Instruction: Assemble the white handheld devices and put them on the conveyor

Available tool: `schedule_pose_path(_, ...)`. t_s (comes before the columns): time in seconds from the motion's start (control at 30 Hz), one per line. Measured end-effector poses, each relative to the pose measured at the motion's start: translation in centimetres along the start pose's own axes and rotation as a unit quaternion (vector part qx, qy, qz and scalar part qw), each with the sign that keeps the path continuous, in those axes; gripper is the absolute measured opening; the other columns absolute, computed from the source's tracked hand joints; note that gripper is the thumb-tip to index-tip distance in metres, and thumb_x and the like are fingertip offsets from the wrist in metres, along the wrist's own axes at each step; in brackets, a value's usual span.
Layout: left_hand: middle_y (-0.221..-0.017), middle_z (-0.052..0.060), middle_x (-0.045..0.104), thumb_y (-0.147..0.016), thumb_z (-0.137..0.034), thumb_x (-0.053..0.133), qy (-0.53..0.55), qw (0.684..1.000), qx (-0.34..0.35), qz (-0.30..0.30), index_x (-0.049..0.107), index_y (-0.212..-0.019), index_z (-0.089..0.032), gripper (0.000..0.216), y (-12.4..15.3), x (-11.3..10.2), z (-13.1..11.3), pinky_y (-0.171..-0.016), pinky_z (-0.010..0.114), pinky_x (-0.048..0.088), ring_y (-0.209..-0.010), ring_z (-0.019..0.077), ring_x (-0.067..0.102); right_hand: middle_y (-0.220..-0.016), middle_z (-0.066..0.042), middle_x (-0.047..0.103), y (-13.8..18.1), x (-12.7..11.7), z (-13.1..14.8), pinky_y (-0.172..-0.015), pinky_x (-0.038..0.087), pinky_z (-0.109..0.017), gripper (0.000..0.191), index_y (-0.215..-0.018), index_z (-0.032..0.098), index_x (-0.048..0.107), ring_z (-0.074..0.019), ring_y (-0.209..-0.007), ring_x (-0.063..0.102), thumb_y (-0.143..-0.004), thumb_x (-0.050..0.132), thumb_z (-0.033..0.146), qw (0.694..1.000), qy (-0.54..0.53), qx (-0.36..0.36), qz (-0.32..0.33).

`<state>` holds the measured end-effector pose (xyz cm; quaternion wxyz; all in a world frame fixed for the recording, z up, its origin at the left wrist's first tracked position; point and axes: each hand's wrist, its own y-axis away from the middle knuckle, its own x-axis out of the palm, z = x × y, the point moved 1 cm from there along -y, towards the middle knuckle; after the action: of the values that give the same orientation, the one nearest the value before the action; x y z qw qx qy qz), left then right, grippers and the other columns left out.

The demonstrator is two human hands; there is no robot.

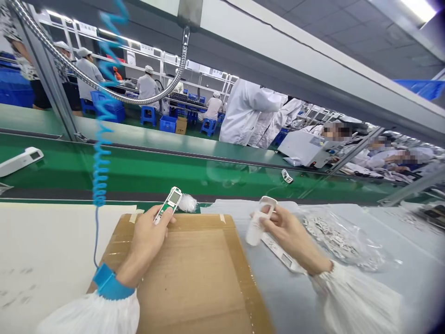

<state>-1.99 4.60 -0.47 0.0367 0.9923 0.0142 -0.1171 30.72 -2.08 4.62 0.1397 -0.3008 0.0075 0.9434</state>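
My left hand (150, 236) is closed on a small green circuit board with a display (169, 204), holding it up over the far edge of a brown cardboard sheet (201, 283). A blue wrist strap (110, 283) with a coiled blue cord (100, 153) circles my left wrist. My right hand (292, 234) is closed on a white plastic housing (259, 225), held upright above another flat white housing part (281, 253) lying on the grey work surface.
A green conveyor belt (146, 169) runs across behind the bench, carrying a white device (19, 160) at left and a small part (287, 176). A clear bag of small parts (333, 232) lies right of my hand. Workers in white coats sit and stand beyond the belt.
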Motion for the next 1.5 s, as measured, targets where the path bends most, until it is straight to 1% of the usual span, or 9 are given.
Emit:
schedule_pose_path(0.17,-0.054,-0.004,0.053,-0.088,-0.059,0.06,0.04,0.998,0.026,0.039,0.066,-0.094,-0.016,0.044,0.2,0.6,-0.2,-0.048,0.024,0.033,-0.047,0.0116,0.045,-0.12,-0.007,0.076,-1.1,9.0,2.9,-0.095,0.056,-0.038,0.036,-0.108,0.026,0.058,-0.022,-0.109,0.071,-0.082,0.08,0.038,0.926,-0.366,0.039,0.086)
schedule_pose_path(0.37,-0.07,-0.002,0.059,-0.08,-0.059,0.073,0.071,0.995,0.045,0.048,0.065,-0.103,-0.016,0.049,0.0,0.8,0.1,-0.049,0.022,0.035,-0.054,0.0093,0.048,-0.135,-0.004,0.069,-0.5,17.9,5.6,-0.103,0.055,-0.043,0.048,-0.121,0.029,0.058,-0.0229,-0.12,0.067,-0.081,0.083,0.032,0.829,-0.543,0.037,0.129)
schedule_pose_path(0.5,-0.063,-0.006,0.048,-0.079,-0.054,0.075,0.143,0.983,-0.051,0.102,0.058,-0.09,-0.017,0.042,0.3,0.7,-0.3,-0.045,0.02,0.025,-0.048,0.0053,0.037,-0.149,-0.005,0.06,-0.3,17.5,5.0,-0.105,0.053,-0.047,0.061,-0.14,0.036,0.047,-0.0247,-0.129,0.062,-0.088,0.077,0.038,0.84,-0.517,-0.013,0.167)
schedule_pose_path(0.7,-0.069,-0.006,0.049,-0.076,-0.046,0.081,0.2,0.965,-0.075,0.153,0.054,-0.091,-0.018,0.043,0.3,0.6,-0.6,-0.043,0.019,0.022,-0.048,0.0032,0.035,-0.127,-0.008,0.073,-1.2,15.4,2.7,-0.109,0.05,-0.044,0.053,-0.127,0.028,0.06,-0.0279,-0.123,0.066,-0.083,0.08,0.049,0.89,-0.416,-0.059,0.177)
schedule_pose_path(0.83,-0.07,-0.006,0.052,-0.075,-0.049,0.082,0.168,0.976,-0.045,0.135,0.056,-0.098,-0.018,0.047,0.0,0.8,-0.1,-0.044,0.019,0.026,-0.049,0.0046,0.038,-0.127,-0.006,0.074,-1.4,15.6,2.4,-0.108,0.05,-0.041,0.051,-0.125,0.03,0.061,-0.0263,-0.12,0.068,-0.083,0.08,0.05,0.882,-0.429,-0.059,0.187)
schedule_pose_path(0.93,-0.076,-0.001,0.06,-0.09,-0.059,0.063,0.114,0.991,0.012,0.075,0.062,-0.098,-0.017,0.043,-0.2,0.9,0.1,-0.051,0.022,0.038,-0.058,0.0089,0.049,-0.128,-0.006,0.074,-1.4,15.6,2.6,-0.108,0.05,-0.041,0.052,-0.126,0.029,0.062,-0.0257,-0.118,0.069,-0.083,0.079,0.052,0.874,-0.444,-0.044,0.192)
schedule_pose_path(1.03,-0.101,0.005,0.071,-0.101,-0.055,0.044,0.057,0.994,0.089,0.025,0.068,-0.115,-0.02,0.045,0.0,0.9,0.0,-0.077,0.027,0.051,-0.087,0.0168,0.065,-0.124,-0.007,0.075,-1.3,15.6,2.8,-0.109,0.049,-0.043,0.053,-0.123,0.028,0.066,-0.027,-0.115,0.07,-0.08,0.08,0.055,0.874,-0.449,-0.016,0.185)
schedule_pose_path(1.17,-0.129,0.006,0.068,-0.098,-0.04,0.056,-0.033,0.984,0.169,0.049,0.065,-0.13,-0.026,0.036,0.9,1.2,-0.1,-0.105,0.036,0.047,-0.118,0.0223,0.063,-0.121,-0.008,0.076,-1.3,15.7,2.7,-0.108,0.048,-0.046,0.055,-0.118,0.026,0.07,-0.03,-0.117,0.068,-0.074,0.085,0.055,0.884,-0.439,0.001,0.159)
schedule_pose_path(1.5,-0.128,0.004,0.07,-0.1,-0.031,0.055,-0.125,0.97,0.199,0.066,0.065,-0.128,-0.025,0.031,2.4,1.9,-1.3,-0.102,0.034,0.049,-0.116,0.0214,0.065,-0.123,-0.009,0.073,-1.3,15.7,2.4,-0.108,0.046,-0.046,0.05,-0.115,0.025,0.07,-0.0313,-0.119,0.065,-0.078,0.081,0.058,0.906,-0.402,-0.008,0.13)
